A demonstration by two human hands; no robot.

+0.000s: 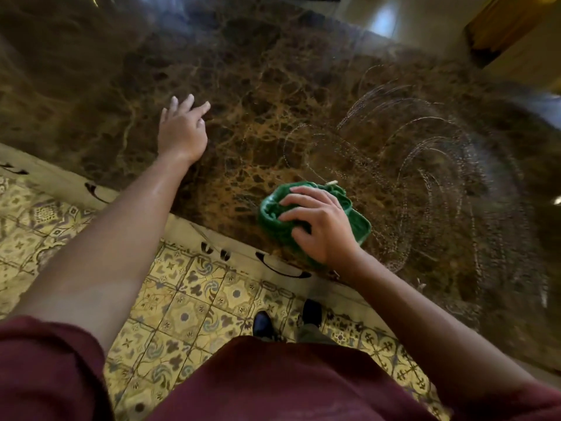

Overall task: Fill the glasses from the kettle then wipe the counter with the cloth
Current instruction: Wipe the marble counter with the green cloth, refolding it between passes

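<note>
Right hand (pixel 318 224) clamped on green cloth (pixel 274 221) near counter (pixel 273 101) edge, left hand (pixel 182 129) spread, well apart

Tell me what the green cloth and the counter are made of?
The green cloth looks like soft, bunchy fabric, maybe microfibre. The counter looks like polished brown marble or similar stone: pale veins, shiny reflections, wet streaks on top.

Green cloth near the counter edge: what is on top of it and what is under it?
The right hand presses on the green cloth, fingers spread. The cloth lies on the brown marble counter beside curved wet streaks. The counter surface directly beneath is covered.
</note>
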